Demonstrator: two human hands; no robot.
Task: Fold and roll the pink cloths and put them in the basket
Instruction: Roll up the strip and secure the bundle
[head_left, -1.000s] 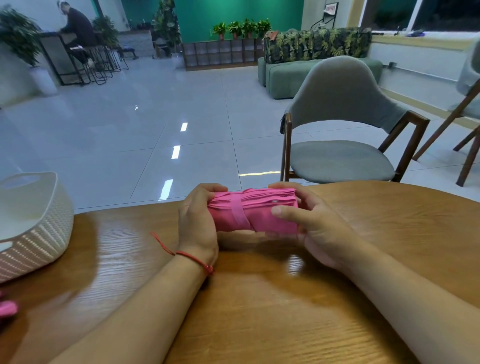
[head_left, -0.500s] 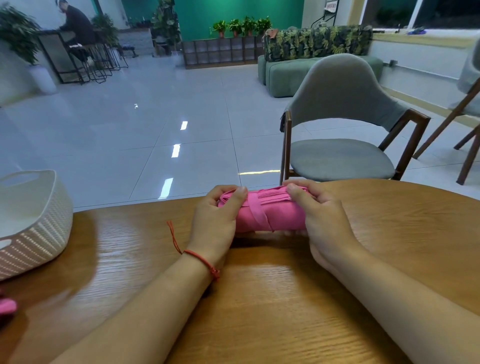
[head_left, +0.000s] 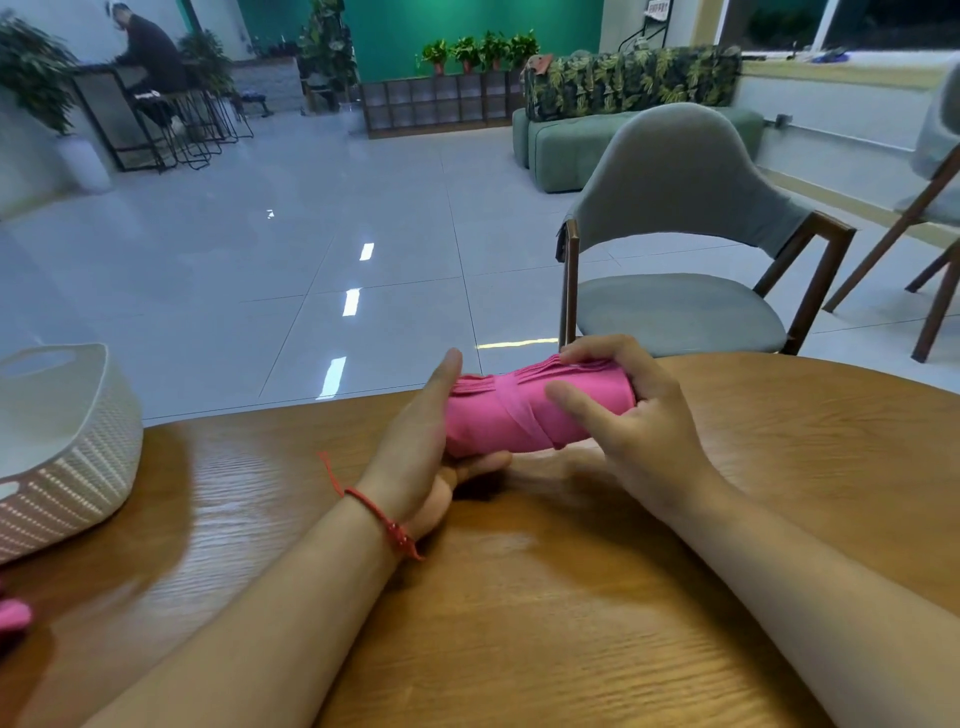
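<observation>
Head view, roll position: pink cloth roll is held between both hands, well to the right of the basket; whether it touches the table cannot be told.
Left hand: left hand lays straight fingers flat against the basket-side end, thumb beneath.
Right hand: right hand curls its fingers over the end away from the basket, thumb on the near face.
Roll appearance: tight cylinder, pleated on top, with a narrow pink band around its middle.

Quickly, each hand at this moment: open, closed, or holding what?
Left hand: open, straight fingers pressing the left end of the rolled pink cloth.
Right hand: closed round the right end of the same cloth.
</observation>
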